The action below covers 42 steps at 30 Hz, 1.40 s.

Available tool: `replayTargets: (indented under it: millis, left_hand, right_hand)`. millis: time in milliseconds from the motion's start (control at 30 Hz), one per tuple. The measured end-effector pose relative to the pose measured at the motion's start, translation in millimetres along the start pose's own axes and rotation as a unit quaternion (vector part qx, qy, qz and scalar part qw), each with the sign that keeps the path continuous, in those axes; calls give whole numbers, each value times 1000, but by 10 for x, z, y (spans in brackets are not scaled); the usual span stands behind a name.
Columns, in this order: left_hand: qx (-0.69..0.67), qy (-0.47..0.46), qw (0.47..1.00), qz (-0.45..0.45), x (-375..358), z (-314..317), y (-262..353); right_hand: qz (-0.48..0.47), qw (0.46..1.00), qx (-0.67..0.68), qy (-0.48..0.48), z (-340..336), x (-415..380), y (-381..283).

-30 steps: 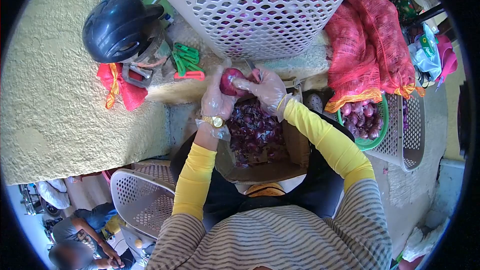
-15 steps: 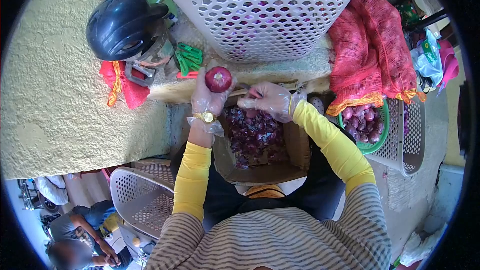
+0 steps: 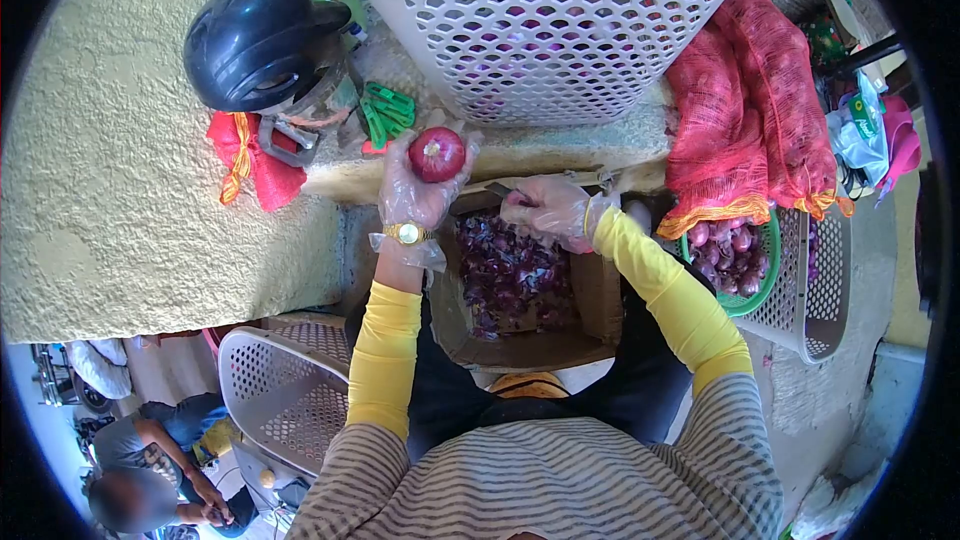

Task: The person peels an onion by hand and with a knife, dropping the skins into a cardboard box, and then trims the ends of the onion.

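Observation:
My left hand (image 3: 418, 190), in a clear plastic glove with a gold watch at the wrist, is closed around a red onion (image 3: 437, 154). The onion's pale end faces up toward me. My right hand (image 3: 552, 210), also gloved, is pinched on a small knife (image 3: 510, 193), of which only a short dark part shows at the fingers. Below both hands, a cardboard box (image 3: 598, 315) between my knees contains loose purple onion skins (image 3: 512, 275). The right hand is over the box's far part, apart from the onion.
A large white perforated basket (image 3: 560, 40) stands on the ledge ahead. Red mesh sacks (image 3: 720, 120) and a green basket of onions (image 3: 728, 255) are at right. A dark helmet (image 3: 255, 45) and green clips (image 3: 385, 112) lie left. Another person (image 3: 165, 450) sits lower left.
My right hand has moved down and slightly right, away from the onion. The left hand still holds the onion, which has tilted slightly. The view has shifted a little.

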State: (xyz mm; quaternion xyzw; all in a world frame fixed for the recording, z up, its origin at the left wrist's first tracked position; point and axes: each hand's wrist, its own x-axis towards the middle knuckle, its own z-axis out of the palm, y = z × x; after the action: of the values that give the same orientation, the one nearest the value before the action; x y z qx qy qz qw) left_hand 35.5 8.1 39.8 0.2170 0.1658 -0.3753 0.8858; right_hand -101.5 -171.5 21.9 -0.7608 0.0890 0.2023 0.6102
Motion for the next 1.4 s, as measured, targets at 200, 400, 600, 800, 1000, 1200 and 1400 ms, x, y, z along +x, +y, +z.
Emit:
replayTargets:
  millis: [200, 400, 600, 800, 1000, 1200, 1400]
  left_hand:
    - [21, -30, 999, 3, 38, -68, -1]
    - [276, -52, 958, 55, -28, 6, -151]
    - [292, -89, 952, 33, 42, -84, -250]
    - [331, -151, 929, 73, -11, 28, -246]
    - [460, -128, 862, 171, -30, 83, -287]
    - [563, -110, 783, 240, -55, 145, -329]
    - [696, -211, 554, 405, -164, 231, -315]
  right_hand:
    - [17, 995, 30, 91, 50, 92, 8]
    - [-154, 946, 165, 235, 98, 47, -256]
    - [0, 940, 284, 191, 134, 30, -317]
    - [1, 935, 332, 127, 66, 18, -281]
    - [-6, 930, 350, 111, 80, -15, -339]
    - [-54, 866, 492, 75, 59, -29, -346]
    - [-69, 866, 489, 78, 18, -32, -358]
